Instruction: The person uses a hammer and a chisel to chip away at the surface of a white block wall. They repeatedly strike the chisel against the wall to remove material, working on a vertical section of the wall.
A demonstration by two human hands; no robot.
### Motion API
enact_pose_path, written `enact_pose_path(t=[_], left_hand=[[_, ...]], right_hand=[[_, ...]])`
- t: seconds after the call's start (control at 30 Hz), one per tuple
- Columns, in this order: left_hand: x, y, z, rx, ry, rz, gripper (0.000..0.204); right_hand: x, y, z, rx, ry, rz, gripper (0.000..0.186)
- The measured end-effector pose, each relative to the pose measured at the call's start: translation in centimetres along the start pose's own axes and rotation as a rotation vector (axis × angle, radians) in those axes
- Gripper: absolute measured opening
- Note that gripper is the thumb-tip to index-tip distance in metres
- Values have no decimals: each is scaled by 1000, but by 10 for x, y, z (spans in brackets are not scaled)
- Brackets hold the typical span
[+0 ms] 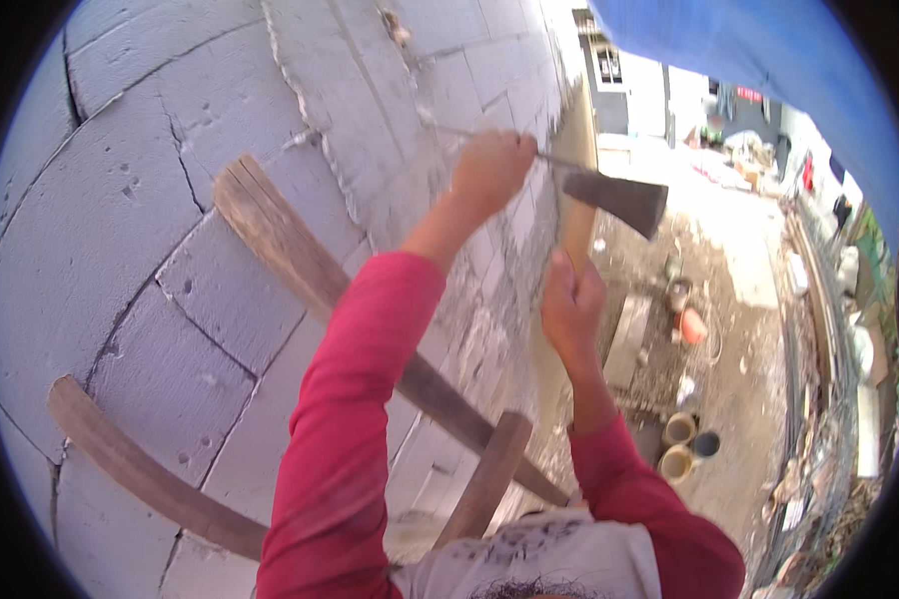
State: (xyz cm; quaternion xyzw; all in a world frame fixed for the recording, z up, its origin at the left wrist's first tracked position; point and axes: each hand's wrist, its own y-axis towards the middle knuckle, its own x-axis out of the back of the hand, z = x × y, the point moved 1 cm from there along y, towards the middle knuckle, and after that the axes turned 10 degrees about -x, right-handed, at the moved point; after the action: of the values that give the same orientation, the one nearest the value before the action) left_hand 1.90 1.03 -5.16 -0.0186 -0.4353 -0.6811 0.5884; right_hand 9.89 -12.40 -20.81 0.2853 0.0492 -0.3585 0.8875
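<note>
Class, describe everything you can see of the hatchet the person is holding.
The hatchet has a dark, wedge-shaped metal head, dull and worn, that widens toward its cutting edge at the right. Its pale wooden handle runs down from the head into the right hand, which grips it near the lower end. It is raised upright beside the grey block wall, with its head just below the thin metal rod held by the left hand.
</note>
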Motion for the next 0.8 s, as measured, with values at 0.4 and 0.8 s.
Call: enact_pose_path(t=[0.4, 0.8], left_hand=[[6, -3, -2, 124, -56, -71, 15], [11, 1, 9, 147, -97, -7, 15]], right_hand=[[-14, -9, -21, -205, -112, 218, 37], [32, 27, 99, 248, 626, -394, 54]])
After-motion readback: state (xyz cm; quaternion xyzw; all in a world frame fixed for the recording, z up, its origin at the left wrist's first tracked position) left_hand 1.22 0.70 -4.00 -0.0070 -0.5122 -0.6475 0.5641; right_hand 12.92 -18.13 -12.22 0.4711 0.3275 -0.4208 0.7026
